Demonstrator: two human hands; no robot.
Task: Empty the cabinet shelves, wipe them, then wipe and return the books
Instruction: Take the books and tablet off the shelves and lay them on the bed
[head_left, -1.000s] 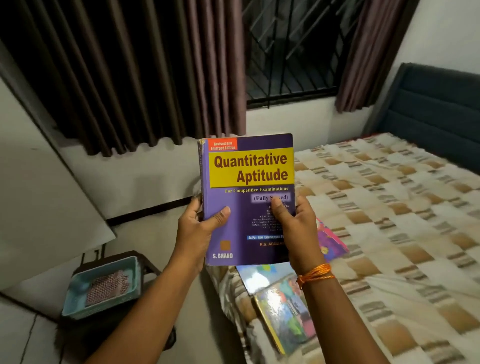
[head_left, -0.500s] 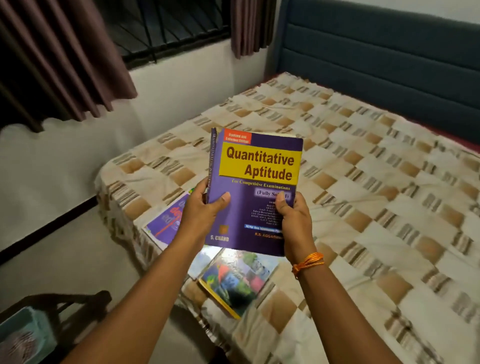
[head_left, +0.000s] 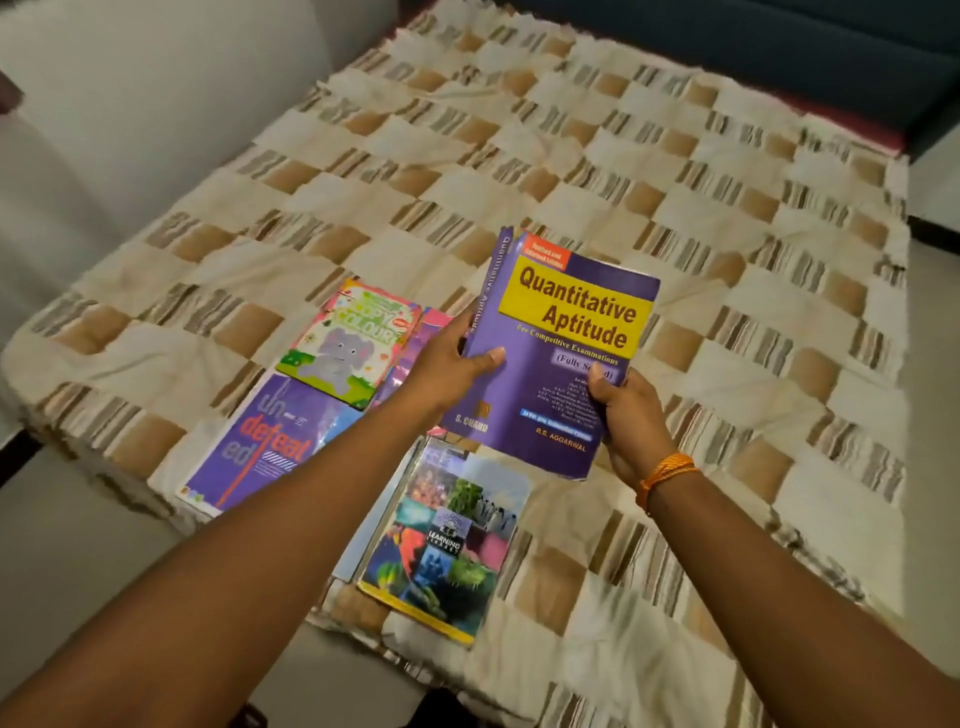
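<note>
Holding the thick book (head_left: 556, 358) above the bed's (head_left: 727, 218) near edge, left hand (head_left: 447, 364) grips its spine, right hand (head_left: 623, 410) its lower corner; long axis tilted away; bare quilt lies rightward, other books (head_left: 337, 395) leftward.

Two bare forearms, no sleeves, orange thread band (head_left: 667, 473) tied round the right wrist

Bedspread (head_left: 597, 171): cream, tan and brown-striped checks. Held book (head_left: 550, 374): purple, yellow title panel. Colouring book (head_left: 348, 345): green, grey elephant. Wrist thread (head_left: 667, 470): orange. Headboard (head_left: 779, 47): dark blue.
</note>
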